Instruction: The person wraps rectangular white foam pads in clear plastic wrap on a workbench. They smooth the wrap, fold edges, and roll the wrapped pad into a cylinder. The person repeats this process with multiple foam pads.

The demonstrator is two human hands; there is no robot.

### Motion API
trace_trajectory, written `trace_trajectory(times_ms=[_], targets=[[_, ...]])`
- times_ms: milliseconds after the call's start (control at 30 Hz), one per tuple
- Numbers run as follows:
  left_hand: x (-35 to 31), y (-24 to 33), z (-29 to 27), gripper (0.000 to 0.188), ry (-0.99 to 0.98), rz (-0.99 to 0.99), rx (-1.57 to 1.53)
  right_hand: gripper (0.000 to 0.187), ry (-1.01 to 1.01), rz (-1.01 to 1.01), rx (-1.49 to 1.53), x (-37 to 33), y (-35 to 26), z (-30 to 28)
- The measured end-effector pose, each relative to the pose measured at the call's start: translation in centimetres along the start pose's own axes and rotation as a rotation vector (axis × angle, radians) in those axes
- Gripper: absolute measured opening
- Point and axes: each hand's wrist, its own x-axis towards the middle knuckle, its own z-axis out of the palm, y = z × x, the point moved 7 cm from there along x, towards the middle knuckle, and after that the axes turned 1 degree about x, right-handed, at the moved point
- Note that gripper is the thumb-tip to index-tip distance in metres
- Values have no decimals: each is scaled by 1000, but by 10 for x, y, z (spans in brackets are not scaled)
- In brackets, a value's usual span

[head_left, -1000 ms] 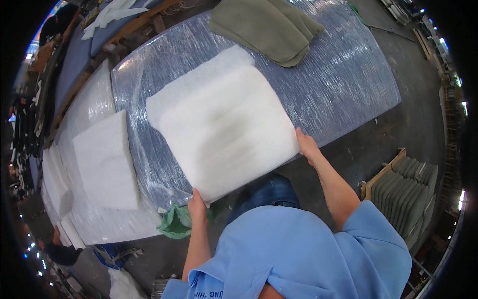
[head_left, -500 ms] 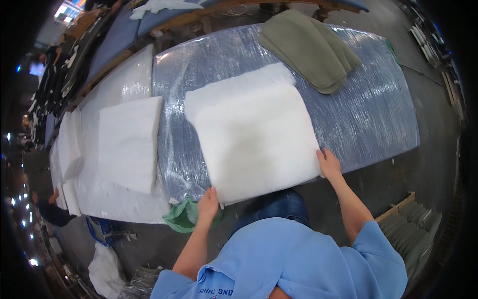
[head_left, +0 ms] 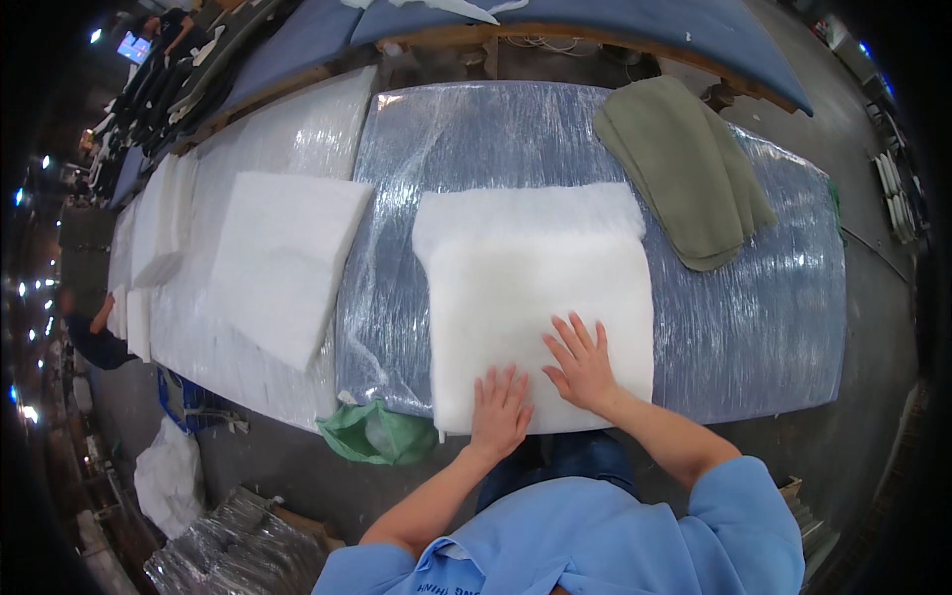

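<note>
A thick white wadding pad (head_left: 540,288) lies before me on a table wrapped in clear plastic film (head_left: 496,129). Its far end shows a thinner, fluffier layer reaching past the smooth upper one. My left hand (head_left: 500,412) rests on the pad near its front edge, fingers stretched out. Further right and slightly farther in, my right hand (head_left: 583,367) lies on the same pad with its fingers spread. Neither hand grips anything. Olive-green fabric pieces (head_left: 684,169) lie in a flat stack on the table, beyond the pad to the right.
To the left lies another white wadding sheet (head_left: 288,263), with a folded white stack (head_left: 164,218) beyond it. A green bag (head_left: 377,433) hangs at the table's front edge. Another person (head_left: 94,337) stands at the far left end. A blue-topped table (head_left: 595,25) runs behind.
Both hands have let go of the pad's front corners and moved inward onto its top, fingers now spread. The pad appears straighter on the table, and my view has shifted.
</note>
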Motion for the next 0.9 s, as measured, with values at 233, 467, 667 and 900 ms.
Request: trace_trajectory(times_ms=[233,467,667,900], targets=[[86,-11,-11,66,146,-161,174,59,130,39,-30,142,68,-12],[103,-55,-64,57,307,-231,25,46,307,-19,374,136,118,-69],[127,-167,-80,88,274,-965,-420,70,43,990,785,45,247,-59],[141,-143,-87,94,298,-1076,-746,68,107,960,1092,17,223,-33]])
